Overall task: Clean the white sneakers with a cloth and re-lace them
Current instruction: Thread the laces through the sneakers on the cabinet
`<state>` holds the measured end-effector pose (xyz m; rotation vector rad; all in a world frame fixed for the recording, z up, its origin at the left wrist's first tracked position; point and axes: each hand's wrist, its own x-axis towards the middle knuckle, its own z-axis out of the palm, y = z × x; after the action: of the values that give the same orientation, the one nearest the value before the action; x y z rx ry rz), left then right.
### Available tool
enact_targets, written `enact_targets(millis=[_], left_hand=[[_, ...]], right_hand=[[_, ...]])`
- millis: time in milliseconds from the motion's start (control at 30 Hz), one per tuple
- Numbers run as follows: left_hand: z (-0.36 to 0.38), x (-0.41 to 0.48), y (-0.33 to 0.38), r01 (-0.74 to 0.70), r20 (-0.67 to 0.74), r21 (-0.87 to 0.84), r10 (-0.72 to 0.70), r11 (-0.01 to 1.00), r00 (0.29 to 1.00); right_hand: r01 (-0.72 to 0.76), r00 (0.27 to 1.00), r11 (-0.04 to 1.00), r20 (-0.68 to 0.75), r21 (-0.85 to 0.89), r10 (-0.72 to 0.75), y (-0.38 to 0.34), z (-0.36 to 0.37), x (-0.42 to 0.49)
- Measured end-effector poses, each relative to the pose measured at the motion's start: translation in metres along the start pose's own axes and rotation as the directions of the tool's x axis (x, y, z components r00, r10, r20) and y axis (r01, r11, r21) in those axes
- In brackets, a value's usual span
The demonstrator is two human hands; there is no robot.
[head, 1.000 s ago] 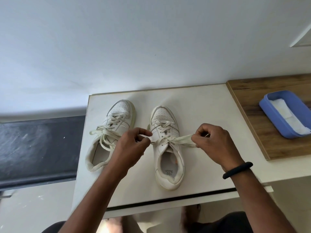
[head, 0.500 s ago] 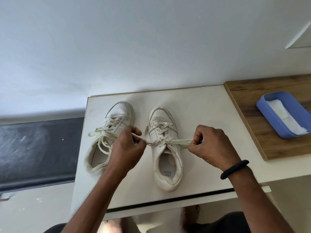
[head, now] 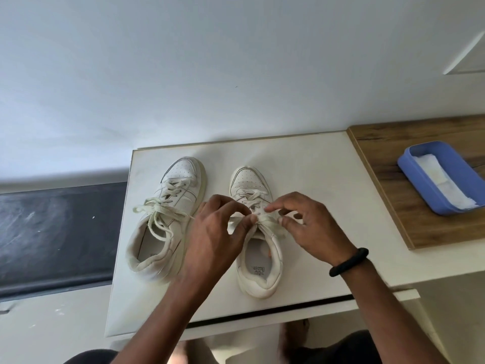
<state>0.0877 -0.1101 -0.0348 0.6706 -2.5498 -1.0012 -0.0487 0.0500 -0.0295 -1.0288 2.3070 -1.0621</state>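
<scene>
After the taut pull we close in over the right sneaker (head: 259, 279): left hand (head: 215, 232) pinches the lace (head: 271, 223), right hand (head: 312, 227) touches it, grip unclear. Bow next, we judge.

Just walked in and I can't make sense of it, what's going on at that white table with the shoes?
A person is tying the cream lace of the right-hand white leather sneaker. The left hand pinches the lace at the knot; the right hand has its fingers there too, grip unclear. The other white sneaker beside it is laced, with a loose bow. A folded white cloth lies in a blue plastic tray on the wooden board.
</scene>
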Motion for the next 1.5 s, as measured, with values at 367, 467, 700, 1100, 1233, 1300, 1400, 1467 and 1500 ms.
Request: enact_targets(millis=[367, 467, 700, 1100, 1233, 1300, 1400, 1467, 1500], left_hand=[[0.003, 0.001, -0.006, -0.096, 0.14, -0.054, 0.103, 0.994, 0.985], [0.006, 0.0, -0.008, -0.092, 0.165, -0.064, 0.101, 0.994, 0.981], [0.005, -0.001, -0.011, -0.073, 0.193, -0.111, 0.094, 0.991, 0.977], [0.009, -0.001, 0.003, -0.122, -0.014, -0.018, 0.121, 0.992, 0.993], [0.005, 0.001, -0.002, -0.142, 0.052, -0.033, 0.144, 0.989, 0.988], [0.003, 0.002, -0.003, -0.121, 0.108, -0.067, 0.127, 0.99, 0.986], [-0.001, 0.001, -0.001, -0.061, 0.136, -0.133, 0.079, 0.989, 0.988], [-0.001, 0.0, 0.001, -0.061, 0.119, -0.109, 0.074, 0.992, 0.99], [0.0, -0.001, 0.003, -0.063, 0.102, -0.088, 0.072, 0.994, 0.992]], right_hand=[[-0.047, 0.998, 0.999, 0.045, 0.003, 0.046, 0.006, -0.018, -0.004], [-0.113, 0.992, 0.94, -0.01, 0.32, 0.123, 0.01, -0.037, -0.009], [0.006, 0.988, 0.273, -0.047, 0.962, 0.145, 0.006, -0.074, -0.024], [0.128, 0.969, 0.319, -0.187, 0.939, 0.162, -0.031, -0.085, -0.035], [0.117, 0.954, 0.476, -0.232, 0.872, 0.19, -0.042, -0.048, -0.023], [0.09, 0.937, 0.615, -0.276, 0.784, 0.215, -0.043, -0.029, -0.017], [0.072, 0.919, 0.935, -0.388, 0.346, 0.073, -0.037, -0.003, -0.013], [0.043, 0.918, 0.996, -0.396, 0.082, -0.007, -0.034, 0.006, -0.011], [0.045, 0.928, 0.997, -0.373, 0.062, -0.019, -0.035, 0.008, -0.011]])
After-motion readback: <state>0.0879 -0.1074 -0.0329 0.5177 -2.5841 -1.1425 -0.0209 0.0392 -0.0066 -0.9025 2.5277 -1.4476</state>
